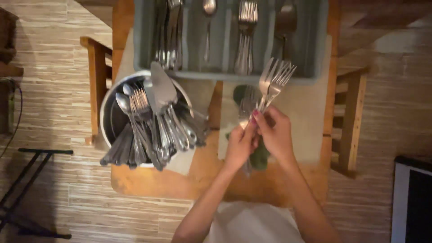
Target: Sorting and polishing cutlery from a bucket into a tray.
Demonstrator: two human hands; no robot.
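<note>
Right hand (275, 135) grip is closed on 2 silver metal forks (272, 81), tines up, above the wooden tabletop (153, 180). Left hand (240, 143) grip closes on their handles with a green cloth (260, 157). Grey cutlery tray (310, 49) behind; round metal bowl (108, 112) of cutlery left.

Bare cloth (310, 112) right of the hands; cutlery bowl (108, 108) left, grey tray (315, 40) close ahead.

grey cutlery tray (315, 54) at table's far edge; round metal bowl (104, 112) left; wooden chair (351, 121) right
</note>
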